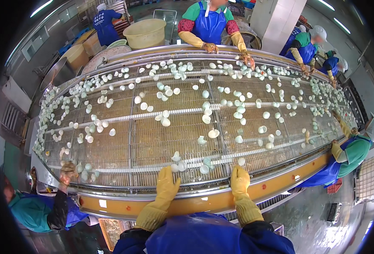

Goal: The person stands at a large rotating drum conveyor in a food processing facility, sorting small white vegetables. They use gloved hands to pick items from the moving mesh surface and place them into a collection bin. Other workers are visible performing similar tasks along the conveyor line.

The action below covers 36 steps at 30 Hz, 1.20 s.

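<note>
Wet yellow rubber gloves cover both my hands. My left hand (166, 185) rests at the near edge of a wire-mesh conveyor belt (161, 143), palm down, its thumb apart from the fingers. Just beyond its fingertips lie a few white eggshell halves (182, 165). Further right, my right hand (240, 181) reaches over the conveyor's side rail (206, 200) with curled fingers. A whitish eggshell (241, 161) sits right at its fingertips; whether it is gripped is unclear. Between my hands are a pale green broken shell (208, 162) and an open white shell half (204, 169).
Pale shells are scattered over the belt, densest at its left end (42, 133) and right end (328, 92). Opposite, a co-worker's gloved hand (247, 59) is among shells. Another worker's hand (68, 171) is at near left. A large beige tub (145, 33) stands behind.
</note>
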Available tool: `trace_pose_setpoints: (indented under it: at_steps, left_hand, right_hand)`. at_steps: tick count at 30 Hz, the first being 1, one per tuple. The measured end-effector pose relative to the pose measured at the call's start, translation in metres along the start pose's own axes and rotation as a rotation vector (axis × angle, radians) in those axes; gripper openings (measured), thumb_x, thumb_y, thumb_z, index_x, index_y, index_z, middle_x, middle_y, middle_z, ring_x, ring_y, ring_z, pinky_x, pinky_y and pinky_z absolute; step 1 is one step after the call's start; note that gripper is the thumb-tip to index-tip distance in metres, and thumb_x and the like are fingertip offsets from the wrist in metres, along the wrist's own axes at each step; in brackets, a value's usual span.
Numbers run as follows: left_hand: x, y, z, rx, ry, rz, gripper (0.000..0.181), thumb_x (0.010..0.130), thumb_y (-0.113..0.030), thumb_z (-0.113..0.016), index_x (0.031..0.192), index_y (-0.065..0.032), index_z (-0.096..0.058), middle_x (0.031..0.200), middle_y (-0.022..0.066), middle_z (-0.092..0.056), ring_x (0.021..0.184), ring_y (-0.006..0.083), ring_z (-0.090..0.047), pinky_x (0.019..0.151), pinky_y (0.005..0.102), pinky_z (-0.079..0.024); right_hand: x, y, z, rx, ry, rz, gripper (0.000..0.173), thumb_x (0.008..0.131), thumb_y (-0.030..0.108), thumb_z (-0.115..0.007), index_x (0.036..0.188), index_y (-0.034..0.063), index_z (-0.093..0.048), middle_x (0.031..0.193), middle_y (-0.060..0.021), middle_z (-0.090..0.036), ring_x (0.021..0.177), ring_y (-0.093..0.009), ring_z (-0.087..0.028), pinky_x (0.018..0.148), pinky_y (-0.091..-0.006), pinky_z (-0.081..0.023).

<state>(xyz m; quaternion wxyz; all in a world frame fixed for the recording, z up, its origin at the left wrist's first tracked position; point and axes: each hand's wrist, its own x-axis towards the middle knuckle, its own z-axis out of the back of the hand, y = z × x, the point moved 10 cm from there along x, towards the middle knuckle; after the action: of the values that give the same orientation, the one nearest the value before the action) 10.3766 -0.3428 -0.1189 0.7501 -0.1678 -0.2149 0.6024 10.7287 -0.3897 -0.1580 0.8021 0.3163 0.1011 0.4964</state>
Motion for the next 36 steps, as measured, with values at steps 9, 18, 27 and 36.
trace_pose_setpoints:
  at_steps: [9, 18, 27, 36]
  left_hand:
    - [-0.032, 0.081, 0.071, 0.331, -0.257, 0.341, 0.062, 0.085, -0.022, -0.073, 0.134, 0.0081, -0.050, 0.130, 0.0314, -0.055, 0.126, 0.0486, -0.046, 0.107, 0.0531, -0.038]
    - [-0.046, 0.071, 0.075, 0.376, -0.399, 0.466, 0.039, 0.088, -0.021, -0.068, 0.117, 0.0028, -0.058, 0.114, 0.0236, -0.062, 0.111, 0.0427, -0.056, 0.095, 0.0508, -0.045]
    - [-0.049, 0.056, 0.049, 0.394, -0.415, 0.484, 0.039, 0.090, -0.025, -0.067, 0.117, 0.0023, -0.062, 0.111, 0.0233, -0.065, 0.106, 0.0420, -0.060, 0.092, 0.0505, -0.047]
    - [-0.046, 0.039, 0.019, 0.445, -0.311, 0.517, 0.038, 0.094, -0.031, -0.062, 0.114, 0.0004, -0.065, 0.114, 0.0232, -0.067, 0.107, 0.0416, -0.062, 0.093, 0.0497, -0.048]
  right_hand:
    - [0.015, -0.022, 0.022, 0.012, -0.041, 0.019, 0.024, 0.097, 0.022, -0.053, 0.097, 0.0066, -0.072, 0.084, -0.0214, -0.069, 0.081, -0.042, -0.065, 0.073, -0.0508, -0.049]
    - [0.035, -0.052, 0.039, 0.007, -0.030, 0.003, 0.024, 0.098, 0.027, -0.052, 0.090, 0.0093, -0.067, 0.081, -0.0197, -0.068, 0.079, -0.043, -0.064, 0.070, -0.0537, -0.049]
    - [0.046, -0.083, 0.053, -0.004, -0.050, 0.016, 0.025, 0.098, 0.028, -0.051, 0.092, 0.0099, -0.067, 0.082, -0.0189, -0.068, 0.080, -0.042, -0.065, 0.071, -0.0534, -0.050]
    - [0.064, -0.121, 0.062, -0.014, -0.012, -0.010, 0.023, 0.096, 0.025, -0.054, 0.091, 0.0088, -0.071, 0.085, -0.0189, -0.069, 0.081, -0.042, -0.065, 0.072, -0.0514, -0.050]
